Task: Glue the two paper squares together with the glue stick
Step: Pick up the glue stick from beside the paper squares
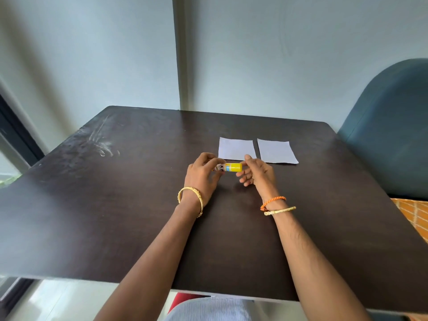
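Two white paper squares lie flat side by side on the dark table, the left square and the right square, a small gap between them. Just in front of the left square I hold a glue stick level above the table, its yellow cap pointing right. My left hand grips the labelled body of the stick. My right hand is at the cap end, fingers spread, thumb and fingertips touching or nearly touching the cap. The cap is on the stick.
A blue padded chair stands at the table's right edge, with orange patterned fabric below it. A pale wall rises behind the table. The table's near edge runs just above my lap.
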